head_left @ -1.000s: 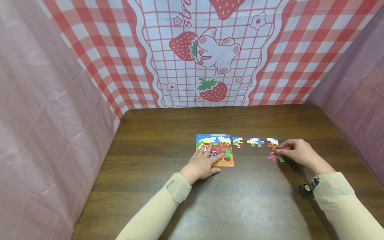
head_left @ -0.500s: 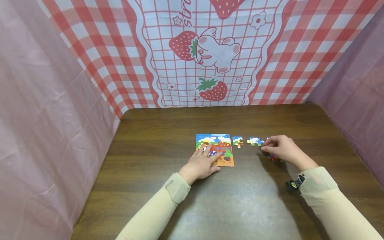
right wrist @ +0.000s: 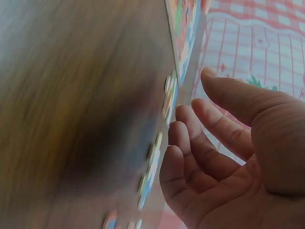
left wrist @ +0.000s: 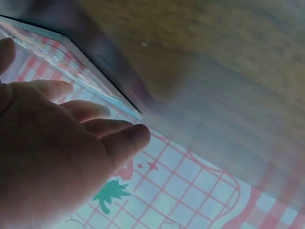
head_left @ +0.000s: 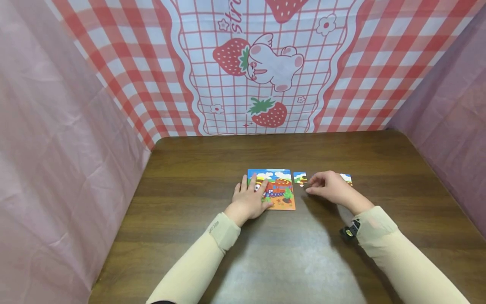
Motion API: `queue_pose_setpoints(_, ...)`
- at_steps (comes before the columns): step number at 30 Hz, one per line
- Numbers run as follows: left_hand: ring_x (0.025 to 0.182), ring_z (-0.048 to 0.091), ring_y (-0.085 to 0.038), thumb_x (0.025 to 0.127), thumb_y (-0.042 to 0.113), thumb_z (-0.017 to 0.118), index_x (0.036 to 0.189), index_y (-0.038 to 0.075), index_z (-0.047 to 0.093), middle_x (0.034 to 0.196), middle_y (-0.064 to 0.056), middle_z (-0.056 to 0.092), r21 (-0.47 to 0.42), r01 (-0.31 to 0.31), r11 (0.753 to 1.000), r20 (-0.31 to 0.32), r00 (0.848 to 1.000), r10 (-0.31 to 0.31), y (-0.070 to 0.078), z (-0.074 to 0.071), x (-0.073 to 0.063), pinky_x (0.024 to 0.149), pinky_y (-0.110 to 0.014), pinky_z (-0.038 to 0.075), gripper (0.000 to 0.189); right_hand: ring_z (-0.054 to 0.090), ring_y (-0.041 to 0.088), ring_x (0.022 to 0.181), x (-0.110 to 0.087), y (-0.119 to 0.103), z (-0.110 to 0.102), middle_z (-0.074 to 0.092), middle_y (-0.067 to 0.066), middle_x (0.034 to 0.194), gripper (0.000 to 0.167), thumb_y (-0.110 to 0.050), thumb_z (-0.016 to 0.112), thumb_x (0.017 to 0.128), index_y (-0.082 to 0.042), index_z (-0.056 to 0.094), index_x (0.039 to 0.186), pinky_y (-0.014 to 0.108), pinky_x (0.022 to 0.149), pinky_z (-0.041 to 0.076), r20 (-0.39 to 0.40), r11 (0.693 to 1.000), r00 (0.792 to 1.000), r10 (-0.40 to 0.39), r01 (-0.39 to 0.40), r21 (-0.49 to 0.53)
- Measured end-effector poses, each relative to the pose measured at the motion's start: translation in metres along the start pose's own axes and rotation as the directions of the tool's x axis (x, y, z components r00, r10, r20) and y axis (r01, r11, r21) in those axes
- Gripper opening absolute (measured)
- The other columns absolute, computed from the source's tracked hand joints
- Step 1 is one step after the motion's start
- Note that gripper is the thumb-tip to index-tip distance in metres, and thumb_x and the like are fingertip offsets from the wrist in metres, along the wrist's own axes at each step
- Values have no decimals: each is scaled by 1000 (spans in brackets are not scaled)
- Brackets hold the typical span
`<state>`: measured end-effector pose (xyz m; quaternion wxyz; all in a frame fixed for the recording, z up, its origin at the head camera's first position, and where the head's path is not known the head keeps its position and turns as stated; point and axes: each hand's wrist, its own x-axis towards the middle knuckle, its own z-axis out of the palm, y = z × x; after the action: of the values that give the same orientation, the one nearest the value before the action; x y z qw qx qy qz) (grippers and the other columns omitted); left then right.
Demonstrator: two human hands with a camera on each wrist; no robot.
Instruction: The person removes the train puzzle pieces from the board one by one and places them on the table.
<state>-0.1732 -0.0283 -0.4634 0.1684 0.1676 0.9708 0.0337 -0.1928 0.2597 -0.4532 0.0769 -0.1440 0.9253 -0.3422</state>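
A train picture puzzle (head_left: 282,188) lies flat on the table. My left hand (head_left: 247,200) lies over its left side, fingers spread. In the left wrist view the puzzle's thick edge (left wrist: 90,67) runs behind the fingers. One loose jigsaw piece (head_left: 300,177) sits just right of the picture. My right hand (head_left: 334,190) is beside that piece, with fingers loosely bent and a gap between thumb and fingertips. Another jigsaw piece (head_left: 347,178) shows behind the right hand. In the right wrist view a middle jigsaw piece (right wrist: 152,164) lies below the fingers; the head view hides it.
The brown wooden table (head_left: 197,169) carries the puzzle and pieces. A red checked strawberry cloth (head_left: 269,114) hangs along its back edge. Pink curtains (head_left: 68,147) stand at both sides. A black wrist device (head_left: 349,231) hangs under the right sleeve.
My right hand has moved left along the row, from the far-right pieces to the piece nearest the picture. The left hand has shifted slightly left, uncovering more of the train.
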Motion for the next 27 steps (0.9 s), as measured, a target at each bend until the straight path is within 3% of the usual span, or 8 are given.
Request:
queue_pose_setpoints(5, 153, -2, -37, 99, 72, 36, 165, 33, 7, 170, -6, -1, 12, 69, 998, 48, 996, -69, -1, -2, 5, 119, -54, 12, 82, 63, 17, 78, 14, -15, 15, 69, -1, 85, 23, -15, 81, 89, 0, 74, 103, 37, 70, 52, 32, 999, 999, -40, 39, 14)
queue_pose_setpoints(8, 153, -1, -36, 98, 74, 36, 165, 33, 7, 170, -5, -1, 0, 94, 996, 66, 993, -94, -4, 4, 11, 119, -55, 12, 84, 62, 18, 79, 24, -26, 23, 67, 1, 86, 26, -15, 81, 89, 2, 73, 106, 39, 71, 53, 52, 999, 997, -51, 50, 12)
queue_pose_setpoints(15, 153, -2, -34, 98, 74, 34, 165, 33, 8, 171, -2, -3, -17, 102, 995, 80, 992, -101, -5, 3, 9, 119, -55, 13, 82, 63, 18, 79, 46, -44, 38, 70, 4, 88, 32, -19, 87, 84, 1, 74, 105, 41, 75, 53, 60, 994, 994, -92, 95, -53)
queue_pose_setpoints(21, 153, -3, -37, 97, 75, 32, 165, 36, 5, 170, -4, -6, -16, 110, 994, 84, 991, -108, -4, 1, 5, 118, -57, 13, 83, 64, 19, 84, 58, -54, 49, 71, 5, 92, 35, -23, 89, 81, -2, 75, 106, 42, 80, 54, 111, 993, 992, -66, 77, -93)
queue_pose_setpoints(27, 153, -5, -36, 97, 76, 30, 164, 39, 2, 170, -3, -10, -9, 123, 992, 102, 987, -122, -3, 2, 6, 119, -57, 11, 81, 64, 25, 94, 65, -63, 54, 70, 9, 100, 48, -22, 89, 80, 3, 71, 117, 46, 88, 53, 159, 990, 986, -48, 68, -122)
